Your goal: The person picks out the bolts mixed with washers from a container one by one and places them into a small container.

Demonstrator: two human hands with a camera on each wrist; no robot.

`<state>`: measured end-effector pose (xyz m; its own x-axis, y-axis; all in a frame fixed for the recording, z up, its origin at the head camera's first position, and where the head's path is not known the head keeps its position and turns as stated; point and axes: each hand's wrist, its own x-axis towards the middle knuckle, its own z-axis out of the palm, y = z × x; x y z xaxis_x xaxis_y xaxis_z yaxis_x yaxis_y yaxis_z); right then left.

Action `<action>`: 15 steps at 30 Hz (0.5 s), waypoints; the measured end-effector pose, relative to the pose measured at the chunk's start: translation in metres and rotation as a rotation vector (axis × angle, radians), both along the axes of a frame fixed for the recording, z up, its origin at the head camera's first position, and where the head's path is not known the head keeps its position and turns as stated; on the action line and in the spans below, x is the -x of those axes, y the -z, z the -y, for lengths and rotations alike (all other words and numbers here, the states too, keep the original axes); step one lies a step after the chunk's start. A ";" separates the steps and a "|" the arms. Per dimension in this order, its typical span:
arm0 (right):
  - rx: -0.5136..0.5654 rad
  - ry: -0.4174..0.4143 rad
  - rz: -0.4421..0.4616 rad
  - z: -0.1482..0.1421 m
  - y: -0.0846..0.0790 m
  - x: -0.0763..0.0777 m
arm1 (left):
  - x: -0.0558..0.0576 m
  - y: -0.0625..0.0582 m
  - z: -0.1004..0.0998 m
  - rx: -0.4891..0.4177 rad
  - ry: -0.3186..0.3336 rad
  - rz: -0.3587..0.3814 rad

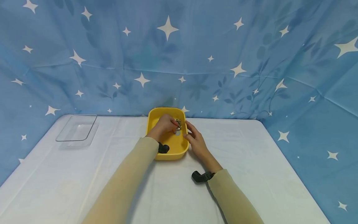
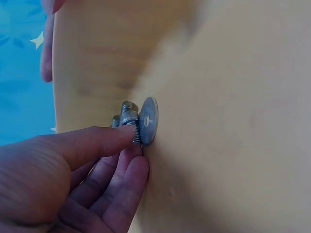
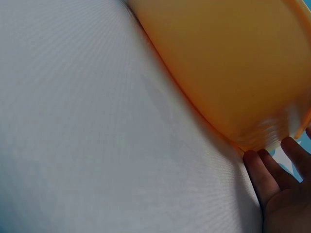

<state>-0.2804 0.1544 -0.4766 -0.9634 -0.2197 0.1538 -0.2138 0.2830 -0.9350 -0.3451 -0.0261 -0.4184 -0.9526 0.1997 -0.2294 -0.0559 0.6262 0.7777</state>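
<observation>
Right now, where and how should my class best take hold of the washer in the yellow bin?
Probably best to pinch the washer by its outer edge, coming from the near side of the yellow bin: it is a thin disc, and the threaded hardware crowds its far side.

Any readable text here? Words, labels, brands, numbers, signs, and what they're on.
None readable in any view.
Yellow bin, clear container: no lettering visible.
Bolt, washer: any markings too small to read.
Black wrist device: too small to tell.
Blue backdrop: stars and leaves, no lettering.
</observation>
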 end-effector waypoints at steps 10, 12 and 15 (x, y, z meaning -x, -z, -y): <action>-0.001 0.006 0.004 0.001 0.000 0.000 | 0.000 0.000 -0.009 0.037 0.018 -0.054; -0.005 0.007 0.007 0.001 0.000 0.000 | -0.001 -0.002 -0.010 0.061 0.023 -0.054; -0.006 0.008 0.008 0.000 -0.001 0.000 | -0.001 -0.004 -0.012 0.075 0.022 -0.037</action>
<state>-0.2802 0.1540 -0.4759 -0.9662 -0.2131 0.1448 -0.2042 0.2902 -0.9349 -0.3443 -0.0142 -0.4144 -0.9563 0.2043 -0.2093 -0.0136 0.6839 0.7295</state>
